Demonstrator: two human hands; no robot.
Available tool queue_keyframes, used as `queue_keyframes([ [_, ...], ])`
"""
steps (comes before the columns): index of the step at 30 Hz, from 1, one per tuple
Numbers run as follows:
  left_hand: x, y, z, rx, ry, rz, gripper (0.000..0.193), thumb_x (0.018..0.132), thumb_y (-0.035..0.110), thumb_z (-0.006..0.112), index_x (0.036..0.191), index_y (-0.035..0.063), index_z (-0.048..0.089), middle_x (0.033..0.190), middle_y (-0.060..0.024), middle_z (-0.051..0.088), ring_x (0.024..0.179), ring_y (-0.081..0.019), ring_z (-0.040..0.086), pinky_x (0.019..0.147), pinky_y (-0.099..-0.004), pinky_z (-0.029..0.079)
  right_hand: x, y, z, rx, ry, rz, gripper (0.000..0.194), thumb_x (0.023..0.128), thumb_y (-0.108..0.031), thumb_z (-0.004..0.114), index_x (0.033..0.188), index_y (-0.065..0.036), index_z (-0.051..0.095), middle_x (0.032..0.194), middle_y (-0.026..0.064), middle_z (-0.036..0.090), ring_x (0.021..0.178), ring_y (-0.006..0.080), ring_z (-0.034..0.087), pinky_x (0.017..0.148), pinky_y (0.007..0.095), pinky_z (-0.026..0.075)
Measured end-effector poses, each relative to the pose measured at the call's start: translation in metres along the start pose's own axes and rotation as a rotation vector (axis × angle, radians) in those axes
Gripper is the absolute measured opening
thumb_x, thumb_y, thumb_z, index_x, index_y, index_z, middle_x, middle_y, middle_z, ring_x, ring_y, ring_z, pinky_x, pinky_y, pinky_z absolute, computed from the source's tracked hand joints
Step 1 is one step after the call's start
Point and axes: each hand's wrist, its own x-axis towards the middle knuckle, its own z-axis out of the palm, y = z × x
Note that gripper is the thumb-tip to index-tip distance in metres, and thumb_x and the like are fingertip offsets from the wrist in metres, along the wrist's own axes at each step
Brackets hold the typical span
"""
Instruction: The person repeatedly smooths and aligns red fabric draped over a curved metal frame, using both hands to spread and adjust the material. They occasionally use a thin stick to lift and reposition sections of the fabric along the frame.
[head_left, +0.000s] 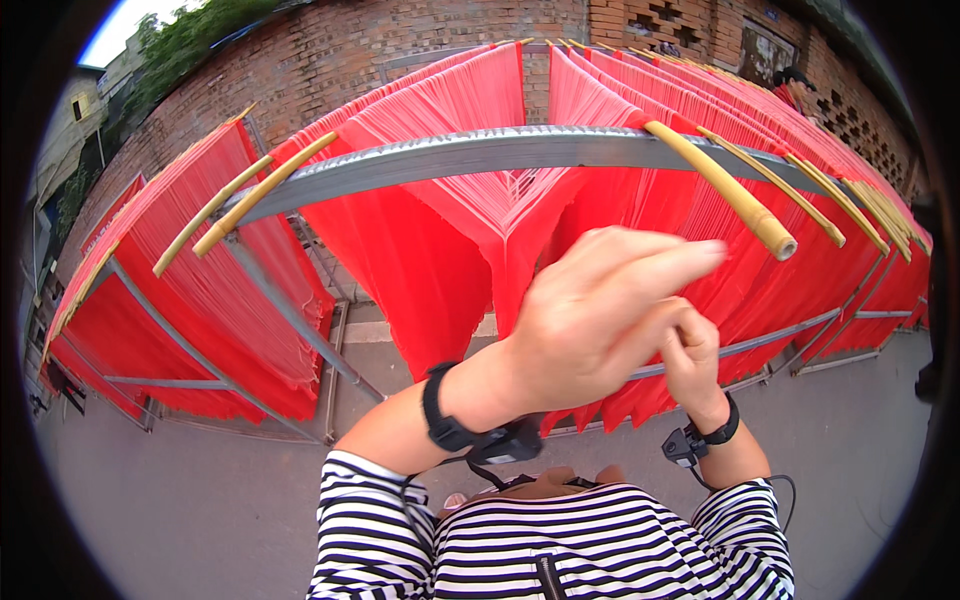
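Observation:
My left hand (592, 315) is raised in front of my chest, slightly blurred, with its fingers pointing right. It lies just below the end of a thick bamboo pole (720, 187) and appears apart from it. Beside and partly behind its fingers, my right hand (691, 349) has its fingers curled; whether anything is inside cannot be told. Red cloth (427, 277) with pale pink strings at the top hangs from bamboo poles resting across a grey metal rail (480, 150). Both wrists wear black straps with small devices.
More red strips (180, 315) hang on a metal rack at the left, with further rows at the right. Bamboo pole ends (247, 202) jut towards me. Behind stands a brick wall (315, 82). A person (793, 88) is at the far upper right, beyond the rows.

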Motion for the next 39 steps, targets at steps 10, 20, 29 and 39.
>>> queue_keyframes([
  [10,-0.055,-0.082,-0.084,-0.404,0.191,-0.705,0.034,0.107,0.009,0.052,0.138,-0.0028,0.059,0.138,-0.0128,0.063,0.132,-0.0195,0.056,0.113,-0.0349,0.042,0.045,-0.005,0.120,0.278,0.042,0.070,0.040,0.105,-0.003,0.052,0.144,0.004,0.048,0.139,0.0183,0.060,0.132,0.0247,0.058,0.112,0.0374,0.046],
  [20,-0.067,-0.130,-0.088,-0.535,0.158,-0.817,0.033,0.102,0.001,0.051,0.134,-0.0033,0.060,0.147,-0.0164,0.055,0.141,-0.0229,0.048,0.120,-0.0378,0.035,0.121,0.030,0.187,0.452,0.312,0.062,0.050,0.108,-0.010,0.048,0.154,0.005,0.035,0.154,0.0207,0.045,0.147,0.0269,0.041,0.121,0.0375,0.035],
  [29,-0.066,-0.186,-0.066,-0.633,0.332,-0.905,0.036,0.109,0.015,0.051,0.140,-0.0026,0.055,0.136,-0.0096,0.061,0.129,-0.0158,0.054,0.113,-0.0318,0.040,0.173,0.058,0.192,0.551,0.265,0.075,0.042,0.113,-0.030,0.044,0.144,-0.002,0.048,0.138,0.0104,0.056,0.133,0.0178,0.048,0.114,0.0337,0.037],
  [39,-0.093,-0.191,-0.074,-0.547,0.360,-0.885,0.058,0.111,0.028,0.049,0.160,0.0015,0.032,0.165,-0.0136,0.033,0.154,-0.0245,0.028,0.127,-0.0439,0.021,0.163,0.104,0.179,0.565,0.255,0.146,0.056,0.112,-0.040,0.046,0.152,-0.002,0.043,0.150,0.0110,0.050,0.140,0.0214,0.045,0.116,0.0394,0.036],
])
